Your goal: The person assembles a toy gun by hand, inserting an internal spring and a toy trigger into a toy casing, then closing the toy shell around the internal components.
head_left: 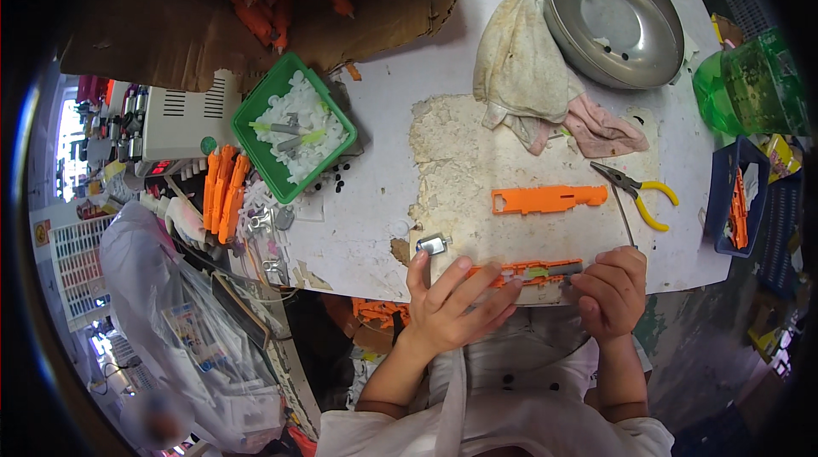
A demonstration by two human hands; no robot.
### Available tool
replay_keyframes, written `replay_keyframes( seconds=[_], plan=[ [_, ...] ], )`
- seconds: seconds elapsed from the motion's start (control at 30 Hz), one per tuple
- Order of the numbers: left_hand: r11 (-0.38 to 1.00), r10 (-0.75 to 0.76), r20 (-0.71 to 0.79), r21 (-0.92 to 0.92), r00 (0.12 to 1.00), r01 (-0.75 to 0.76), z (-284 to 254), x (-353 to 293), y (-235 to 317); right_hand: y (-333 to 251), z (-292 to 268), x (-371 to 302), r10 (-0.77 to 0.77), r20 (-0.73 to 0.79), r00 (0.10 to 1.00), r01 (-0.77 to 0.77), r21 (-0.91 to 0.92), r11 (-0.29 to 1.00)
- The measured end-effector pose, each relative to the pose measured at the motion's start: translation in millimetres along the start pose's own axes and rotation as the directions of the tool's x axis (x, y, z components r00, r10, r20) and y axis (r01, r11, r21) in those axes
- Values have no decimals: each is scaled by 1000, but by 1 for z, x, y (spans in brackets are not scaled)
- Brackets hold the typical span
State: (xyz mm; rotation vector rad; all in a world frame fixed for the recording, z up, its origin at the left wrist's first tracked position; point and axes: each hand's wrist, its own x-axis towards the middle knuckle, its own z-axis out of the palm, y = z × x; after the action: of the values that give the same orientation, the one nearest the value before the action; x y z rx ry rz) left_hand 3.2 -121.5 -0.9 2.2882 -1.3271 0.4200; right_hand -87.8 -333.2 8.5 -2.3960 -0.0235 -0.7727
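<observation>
An orange plastic casing half [511,273] lies at the table's front edge, with a grey cylinder and a light-green piece seated in it. My left hand [452,308] is spread, its fingers reaching across the casing's left end. Its index fingertip is close to a small silver motor [432,244]; whether they touch is unclear. At the casing's right end, my right hand [613,291] has curled fingers and thumb closed on it, partly hiding that end. Behind my hands a second orange casing half [550,199] lies flat. Yellow-handled pliers [635,189] rest to its right.
A green tray [294,180] holds white pieces and grey-green parts. Orange casings [226,193] stand beside a white box-shaped device [183,120]. Cardboard [162,31] bears orange parts at far left. A metal bowl [613,57], cloth [520,65] and blue bin [722,193] occupy the right.
</observation>
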Motion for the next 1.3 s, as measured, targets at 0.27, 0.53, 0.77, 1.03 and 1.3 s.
replay_keyframes(
  seconds=[0.27, 0.53, 0.77, 1.03, 1.3],
  plan=[
    [999, -34, 1, -34, 999, 34, -1, -1, 0, 2, 1, -1, -9, -23, 1000, 9, 7, 1000],
    [996, -29, 5, -83, 1000, 29, -5, 3, 0, 2, -2, 0, -19, -37, 999, 19, -3, 1000],
    [988, -50, 87, -143, 995, 62, -10, 35, 14, -9, -22, 6, 199, 194, 961, -175, -132, 976],
    [998, 12, 183, -63, 983, 0, -10, 58, 22, -12, -19, -1, 242, 127, 962, -224, -146, 964],
    [981, -28, 33, -191, 999, 34, -23, 60, 31, -23, -34, 1, 353, 63, 933, -359, 130, 924]
  ],
)
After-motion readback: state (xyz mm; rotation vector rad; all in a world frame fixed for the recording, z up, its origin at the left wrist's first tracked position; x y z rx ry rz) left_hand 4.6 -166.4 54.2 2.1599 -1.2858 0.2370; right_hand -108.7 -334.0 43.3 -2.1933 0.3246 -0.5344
